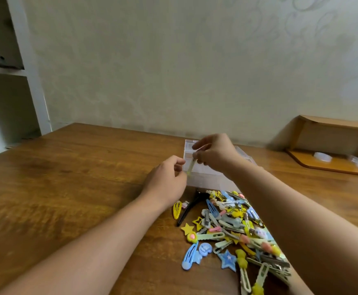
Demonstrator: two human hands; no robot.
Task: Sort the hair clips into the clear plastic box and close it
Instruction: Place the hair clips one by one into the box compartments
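A clear plastic box (208,179) with compartments stands open on the wooden table, near the wall. Over its left part, my right hand (214,152) pinches the top of a pale yellow-green hair clip (190,166) that hangs downward. My left hand (167,177) is beside the box's left wall, its fingertips at the clip's lower end. In front of the box lies a heap of several hair clips (237,226) in yellow, blue, pink and pale green. A long black clip (189,207) lies at the heap's left edge.
The wooden table (67,177) stretches bare to the left of the heap. A low wooden shelf (331,145) stands at the back right with clear round items under it. White shelving (25,60) rises at the far left. The wall is close behind the box.
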